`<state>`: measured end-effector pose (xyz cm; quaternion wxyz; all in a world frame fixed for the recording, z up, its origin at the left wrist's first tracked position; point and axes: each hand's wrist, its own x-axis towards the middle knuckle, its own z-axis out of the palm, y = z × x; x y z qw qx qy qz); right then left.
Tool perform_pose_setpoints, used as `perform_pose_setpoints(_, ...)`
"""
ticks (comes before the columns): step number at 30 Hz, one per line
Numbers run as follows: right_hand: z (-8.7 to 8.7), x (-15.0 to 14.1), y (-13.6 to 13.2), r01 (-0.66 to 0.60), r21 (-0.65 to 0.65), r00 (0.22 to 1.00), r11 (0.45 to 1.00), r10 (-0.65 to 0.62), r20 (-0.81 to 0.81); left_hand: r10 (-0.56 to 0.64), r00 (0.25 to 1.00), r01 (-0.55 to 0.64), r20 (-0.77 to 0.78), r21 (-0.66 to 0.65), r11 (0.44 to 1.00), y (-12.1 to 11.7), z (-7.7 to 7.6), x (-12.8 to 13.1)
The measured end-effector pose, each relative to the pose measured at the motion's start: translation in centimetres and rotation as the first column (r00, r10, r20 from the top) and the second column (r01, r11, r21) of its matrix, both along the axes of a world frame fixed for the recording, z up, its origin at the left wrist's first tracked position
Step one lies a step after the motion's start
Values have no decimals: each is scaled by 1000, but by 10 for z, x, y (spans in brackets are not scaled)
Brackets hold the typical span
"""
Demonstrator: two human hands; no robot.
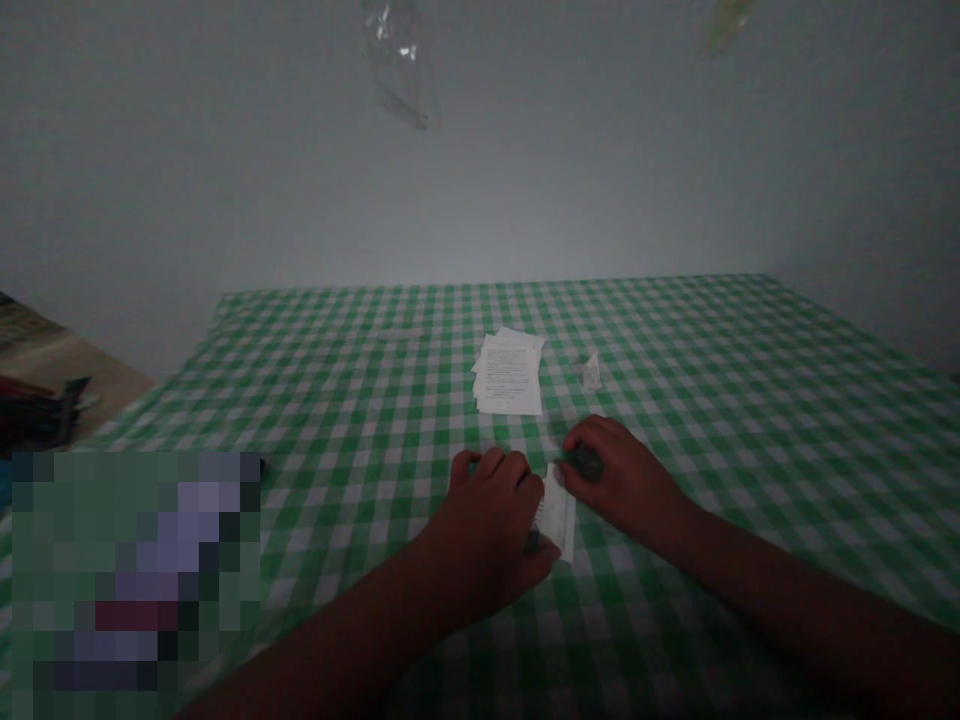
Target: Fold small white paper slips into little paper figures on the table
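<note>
A small white slip of paper (558, 515) lies on the green-and-white checked tablecloth (337, 420) between my two hands. My left hand (491, 520) rests on its left edge with the fingers curled, pressing the paper down. My right hand (619, 475) sits at the slip's upper right, fingers closed round a small dark object (586, 463) that looks like a stapler. The light is dim and details are hard to read.
A stack of white printed sheets (510, 372) lies farther back at the table's middle. A small white scrap (592, 372) sits to its right. A blurred-out patch covers the near left corner. Dark items (45, 410) lie off the table's left edge.
</note>
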<state>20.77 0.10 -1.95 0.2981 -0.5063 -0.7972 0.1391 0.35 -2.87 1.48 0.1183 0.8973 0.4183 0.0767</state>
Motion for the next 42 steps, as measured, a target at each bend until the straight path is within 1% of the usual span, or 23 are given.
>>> perform_pose_setpoints(3,-1,1,3,1,-9,1000,1000,-1,4,-8,1000,8,-2,-18,1000,-1,2,0)
perform_pose_setpoints(6,-1,1,1,-41,17,999,999,40,18,-2,1000,2,7,-32,999,0,3,-1)
perform_pose_setpoints(9,1,1,-6,-91,41,995,995,90,41,2,1000,-1,18,-42,999,0,2,-1)
perform_pose_setpoints(15,10,-3,-24,-145,-10,987,989,145,62,11,1000,-9,30,-54,999,0,1,-2)
perform_pose_setpoints(17,10,-4,-24,-137,-22,989,990,138,49,12,999,-10,30,-53,999,0,1,-1)
perform_pose_setpoints(21,6,-4,-18,-85,-42,996,995,86,17,20,999,-19,29,-50,999,-1,1,0)
perform_pose_setpoints(26,0,1,-10,-81,-41,997,996,81,-9,15,999,-14,28,-39,999,-1,1,0)
perform_pose_setpoints(29,-2,4,-5,-60,-14,998,998,59,-24,18,999,-16,34,-45,999,-1,0,-1)
perform_pose_setpoints(33,-3,6,3,4,27,1000,1000,-4,15,9,999,-7,37,-57,998,1,0,-1)
perform_pose_setpoints(36,-3,6,6,46,29,998,999,-47,51,-7,999,9,40,-64,998,3,0,-2)
perform_pose_setpoints(39,-3,6,5,37,36,997,999,-39,68,-14,999,17,49,-69,998,4,0,-3)
perform_pose_setpoints(42,-2,7,1,-6,49,997,999,3,71,-5,998,10,60,-68,998,6,-1,-4)
